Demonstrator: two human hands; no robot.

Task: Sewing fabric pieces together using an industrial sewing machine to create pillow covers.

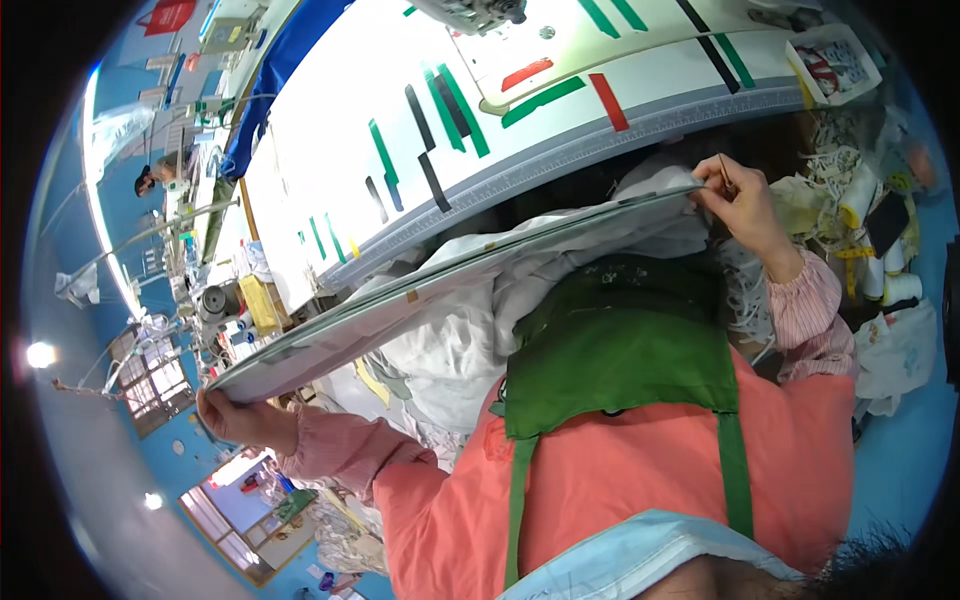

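Note:
A long, narrow grey-white folded strip of cloth [450,275] with dark green edges is stretched taut across my front, slanting up from left to right. My left hand [245,422] pinches its lower left end. Closed on the other end is my right hand [735,200], thumb against fingers, below the table edge. Two small yellowish marks show along the strip. Loose white cloth [450,330] bunches beneath and behind it, over my lap and against my green apron [620,350].
The white sewing table [330,150] carries coloured tape strips and a grey ruler [540,160] along its front edge. A sewing machine [475,12] stands at the top. Right: a white tray [835,70] of small items, thread spools [900,290], scraps. Another person [150,180] is far left.

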